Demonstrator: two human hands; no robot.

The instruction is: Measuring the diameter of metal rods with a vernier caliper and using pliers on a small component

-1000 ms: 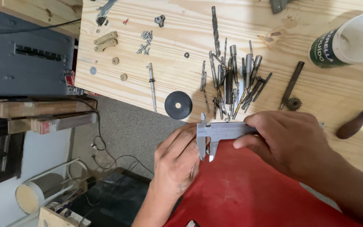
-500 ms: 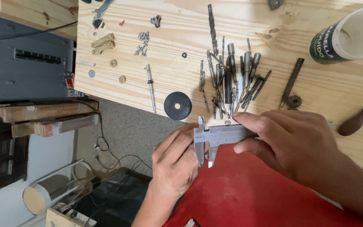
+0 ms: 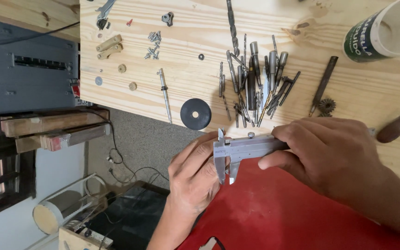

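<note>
The wooden counter (image 3: 348, 92) carries a heap of drill bits (image 3: 255, 83) and a black disc (image 3: 196, 114). Over its near edge, the right hand (image 3: 334, 157) has its fingers clamped on the vernier caliper (image 3: 241, 150) beam. The left hand (image 3: 197, 176) steadies the jaws, fingers curled; any part between them is hidden. A good reading likely needs jaws square and light thumb pressure.

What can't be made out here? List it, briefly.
All in the head view:
- Whatever sits between the caliper jaws: hidden by the left hand.
- Caliper beam's far end: covered by the right hand.
- Caliper scale: too small to read.
- Screwdriver: cut off by the right edge; its near end is behind the right hand.
- Cup: cut off by the top and right edges.
</note>
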